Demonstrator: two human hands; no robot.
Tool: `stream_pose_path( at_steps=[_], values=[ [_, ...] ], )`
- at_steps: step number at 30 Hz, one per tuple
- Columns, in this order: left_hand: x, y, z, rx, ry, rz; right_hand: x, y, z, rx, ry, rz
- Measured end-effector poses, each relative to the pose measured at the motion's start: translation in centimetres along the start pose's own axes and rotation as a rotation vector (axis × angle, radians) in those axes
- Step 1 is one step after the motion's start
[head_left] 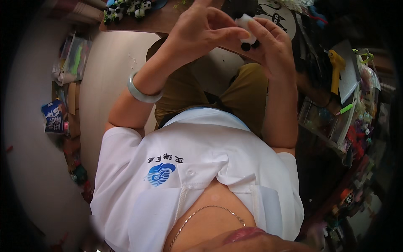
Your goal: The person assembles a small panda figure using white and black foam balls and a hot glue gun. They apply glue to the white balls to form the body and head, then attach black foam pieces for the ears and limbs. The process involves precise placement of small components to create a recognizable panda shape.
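Observation:
Over the edge of a brown table (141,26) I hold a small white, fuzzy panda-like figure (247,26) with black round parts at its top and lower end. My right hand (274,41) grips it from the right, thumb on its front. From the left, my left hand (207,31) has its thumb tip against the white body; the index finger is bent behind the thumb, its tip close to the figure. Several small black-and-white panda figures (138,8) with green bits lie at the table's far left.
To the right are a yellow glue gun (336,71), a grey sheet (349,72), a green-handled tool (345,109) and plastic bags of craft pieces (366,82). Boxes and a clear bag (75,58) stand at the left. A round cat-patterned mat (288,19) lies behind my right hand.

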State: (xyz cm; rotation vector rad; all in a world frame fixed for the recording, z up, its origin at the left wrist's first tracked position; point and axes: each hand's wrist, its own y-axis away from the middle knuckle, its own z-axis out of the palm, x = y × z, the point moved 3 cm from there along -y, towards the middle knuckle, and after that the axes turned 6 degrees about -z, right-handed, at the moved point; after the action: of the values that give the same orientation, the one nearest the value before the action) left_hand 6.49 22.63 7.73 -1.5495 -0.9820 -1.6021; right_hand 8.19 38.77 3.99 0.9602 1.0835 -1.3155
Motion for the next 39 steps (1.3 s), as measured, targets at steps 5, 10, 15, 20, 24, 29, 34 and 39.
stream_pose_path(
  at_steps=[5, 10, 15, 20, 24, 29, 34, 39],
  values=[
    [-2.8, 1.2, -0.8, 0.126, 0.171, 0.146, 0.1, 0.2, -0.1, 0.102, -0.232, -0.065],
    [-4.8, 1.7, 1.9, 0.112, 0.114, 0.078, 0.6, 0.7, 0.8, 0.146, -0.233, -0.047],
    [-4.9, 1.6, 1.3, 0.098, 0.121, 0.09, 1.1, 0.9, 1.4, 0.13, -0.203, -0.062],
    [-5.0, 1.6, 0.6, 0.04, 0.225, 0.088, 1.4, 0.9, 1.6, 0.118, -0.212, -0.056],
    [-5.1, 1.4, 0.8, 0.057, 0.311, 0.123, 1.6, 1.0, 2.2, 0.071, -0.213, -0.039],
    [-5.2, 1.7, -0.2, 0.017, 0.56, -0.036, 1.5, 2.0, 1.4, 0.012, 0.025, -0.116],
    [-5.6, 1.8, -0.2, -0.064, 0.709, -0.09, 1.7, 2.9, 2.2, -0.034, 0.073, -0.105],
    [-5.5, 2.0, -0.4, -0.058, 0.691, -0.098, 1.4, 3.0, 2.0, -0.039, 0.088, -0.114]
  ],
)
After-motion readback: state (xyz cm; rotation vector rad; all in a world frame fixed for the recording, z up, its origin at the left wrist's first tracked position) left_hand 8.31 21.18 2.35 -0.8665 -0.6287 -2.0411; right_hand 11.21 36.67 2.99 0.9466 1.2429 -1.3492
